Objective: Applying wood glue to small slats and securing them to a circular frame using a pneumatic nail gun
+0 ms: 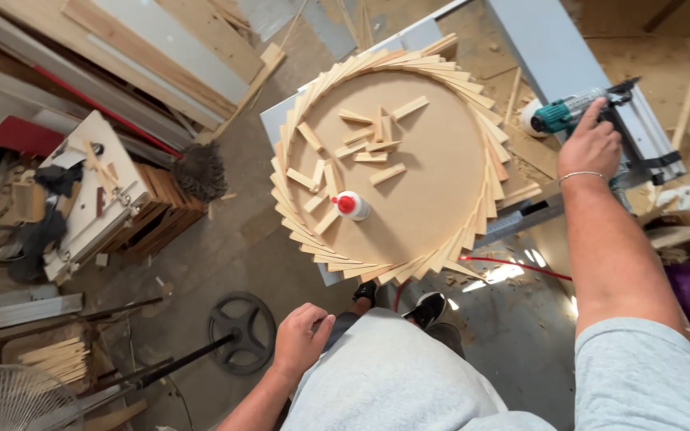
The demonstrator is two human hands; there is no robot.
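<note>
Over on the left the floor is crowded with scrap boards and a low wooden crate (157, 209) with a white panel lying on top, and a dark cast wheel (241, 331) sits on the concrete just beside the person's left hand (301, 339). That hand hangs low at the hip, its fingers curled into a loose fist, with nothing visible in it and touching nothing. Ahead of it stands the round board (409, 172), ringed all the way around with overlapping wooden slats (297, 219) fanned like a sunburst. On the bare face of the board lie about 12 loose short wood blocks (369, 144), and close to its near-left edge stands 1 white glue bottle (353, 206) with a red cap. Farther right, the right arm stretches out over the bench, and the right hand (591, 145) rests on the teal and grey nail gun (580, 110), fingers folded down over its body; from here I cannot tell how firmly they grip. The gun lies well apart from the round board, past its right rim, next to a grey metal rail (648, 136).
</note>
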